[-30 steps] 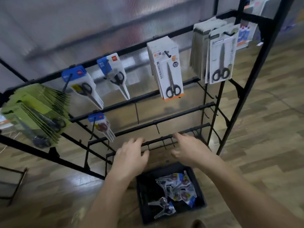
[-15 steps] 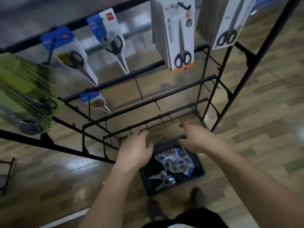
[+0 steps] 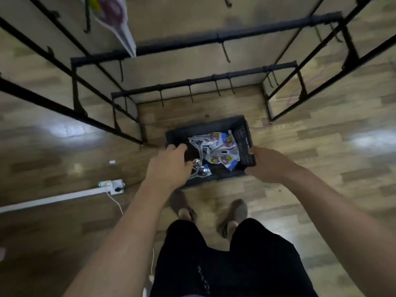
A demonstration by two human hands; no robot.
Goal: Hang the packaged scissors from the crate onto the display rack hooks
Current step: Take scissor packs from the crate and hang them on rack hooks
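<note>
Well to the left of the left fingers, a white power strip (image 3: 115, 185) lies on the wood-pattern floor (image 3: 321, 133). Far above those fingers, one blurred scissors pack (image 3: 116, 22) hangs from the black display rack (image 3: 214, 39), whose lower bars carry bare hooks (image 3: 226, 52).

The left hand (image 3: 169, 168) reaches down over the left rim of the dark crate (image 3: 205, 127), with its fingers bent downward. A loose pack with silver handles (image 3: 201, 171) lies just at the fingertips. Whether they grasp it or only touch it cannot be told.

Between the two sets of fingers, the packaged scissors (image 3: 216, 146) lie heaped in the crate, nearer the right fingers.

The right hand (image 3: 270, 165) is at the crate's near right corner. Its fingers are curled above the perforated wall and its thumb is below. The blur hides whether it actually clasps the wall.

Below both hands, two brown perforated shoes (image 3: 235, 213) stand just short of the crate.
</note>
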